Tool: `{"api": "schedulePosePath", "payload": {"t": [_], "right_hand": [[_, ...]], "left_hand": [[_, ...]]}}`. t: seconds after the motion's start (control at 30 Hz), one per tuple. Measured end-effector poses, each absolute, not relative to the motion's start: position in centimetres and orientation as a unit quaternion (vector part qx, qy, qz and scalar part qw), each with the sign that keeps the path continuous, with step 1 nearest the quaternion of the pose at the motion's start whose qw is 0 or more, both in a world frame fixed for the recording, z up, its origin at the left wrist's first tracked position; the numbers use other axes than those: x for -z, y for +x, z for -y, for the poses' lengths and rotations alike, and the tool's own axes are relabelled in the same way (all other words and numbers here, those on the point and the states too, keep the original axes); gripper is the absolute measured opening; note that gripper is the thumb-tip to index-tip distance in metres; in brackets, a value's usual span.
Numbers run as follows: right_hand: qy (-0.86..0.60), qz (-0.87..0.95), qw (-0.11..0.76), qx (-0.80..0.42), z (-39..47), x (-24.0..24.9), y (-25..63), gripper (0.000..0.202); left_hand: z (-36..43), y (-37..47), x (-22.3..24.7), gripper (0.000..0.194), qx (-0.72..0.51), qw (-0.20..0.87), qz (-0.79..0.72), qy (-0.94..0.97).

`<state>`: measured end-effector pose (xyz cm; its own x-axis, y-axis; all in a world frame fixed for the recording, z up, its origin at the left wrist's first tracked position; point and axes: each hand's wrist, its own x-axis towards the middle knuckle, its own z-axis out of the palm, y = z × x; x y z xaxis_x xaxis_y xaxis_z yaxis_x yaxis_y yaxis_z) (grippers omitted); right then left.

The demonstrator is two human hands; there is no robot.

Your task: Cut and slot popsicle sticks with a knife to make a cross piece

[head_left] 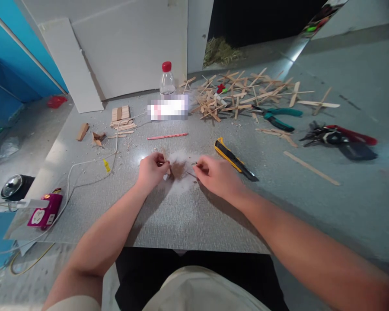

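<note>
My left hand [153, 170] is closed, fingers pinched on a small piece of wooden craft stick [169, 171] just above the table. Facing it from the right, my right hand [215, 175] is closed on a thin, dark, slender tool [190, 174] whose tip points left toward the wood. Its exact kind is too small to make out. A bright patch of light and a brownish shadow lie between the hands. Close by on the right rests a yellow and black utility knife [235, 159]. A red-striped pencil [167, 136] lies beyond my hands.
Crossed craft sticks [240, 93] are heaped at the back right, near teal-handled pliers [280, 119] and a red-handled punch plier [339, 138]. A stack of sticks [120, 115], a red-capped bottle [167, 80], a lit, blurred-out object [168, 108], a white cable [68, 177] and a purple socket box [45, 211] also occupy the table.
</note>
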<state>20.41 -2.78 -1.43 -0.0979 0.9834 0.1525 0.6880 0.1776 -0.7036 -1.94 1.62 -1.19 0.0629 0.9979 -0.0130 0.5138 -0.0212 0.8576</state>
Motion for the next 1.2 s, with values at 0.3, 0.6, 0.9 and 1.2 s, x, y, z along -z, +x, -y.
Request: {"api": "schedulePosePath", "payload": {"t": [0.3, 0.6, 0.9, 1.2], "right_hand": [[-0.605, 0.728, 0.304, -0.105, 1.1, 2.2, 22.2, 0.04], [-0.463, 0.677, 0.431, -0.377, 2.3, 1.2, 20.3, 0.024], [-0.449, 0.585, 0.501, -0.454, 1.1, 2.7, 20.2, 0.021], [-0.437, 0.58, 0.496, -0.476, 0.9, 3.2, 19.9, 0.028]], "left_hand": [[-3.3, -4.2, 0.5, 0.038, -0.324, 0.335, -0.591, 0.658], [1.1, 0.5, -0.8, 0.031, -0.285, 0.352, -0.482, 0.75], [-7.1, -5.4, -5.1, 0.005, -0.203, 0.165, -0.622, 0.738], [-13.8, -10.8, -5.5, 0.019, -0.156, 0.103, -0.662, 0.726]]}}
